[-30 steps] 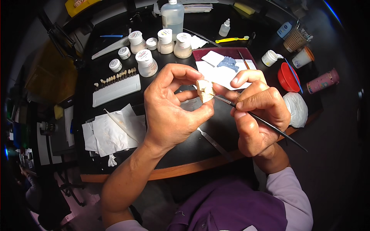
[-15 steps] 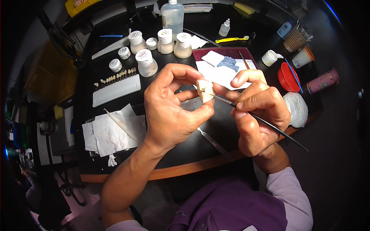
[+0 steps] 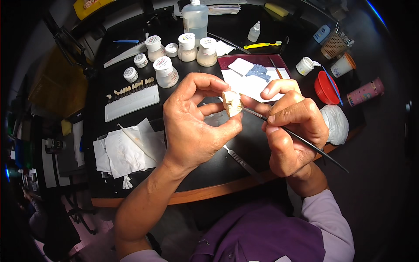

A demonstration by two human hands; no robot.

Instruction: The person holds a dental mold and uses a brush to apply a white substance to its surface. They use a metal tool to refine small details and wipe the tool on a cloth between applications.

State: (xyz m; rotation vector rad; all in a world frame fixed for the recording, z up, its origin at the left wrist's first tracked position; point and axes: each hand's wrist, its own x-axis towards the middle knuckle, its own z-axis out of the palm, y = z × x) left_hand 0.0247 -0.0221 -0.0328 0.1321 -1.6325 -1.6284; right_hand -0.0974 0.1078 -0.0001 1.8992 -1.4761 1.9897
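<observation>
Above the middle of the black bench, my left hand [image 3: 190, 124] pinches a small cream plaster dental model [image 3: 232, 103] between thumb and fingers. My right hand [image 3: 294, 126] grips a thin dark-handled brush [image 3: 312, 147]. The brush's tip meets or nearly meets the model's lower right side; actual contact is too small to make out. One finger of my right hand reaches to the model's right edge. Beneath the hands lies a slim ridged metal handle [image 3: 244, 163], and behind them a white palette sheet [image 3: 238, 87] with a dark red lid.
Powder jars [image 3: 167, 74] and a large clear bottle [image 3: 195, 22] stand at the back. Left are a shade guide [image 3: 133, 102] and crumpled tissues [image 3: 124, 150]. A blue cloth [image 3: 258, 73] lies on the palette. A red bowl [image 3: 326, 87] and pink can [image 3: 365, 91] stand right.
Both hands hold nearly the same place. The brush handle's free end has shifted very slightly, and the model looks turned a touch.
</observation>
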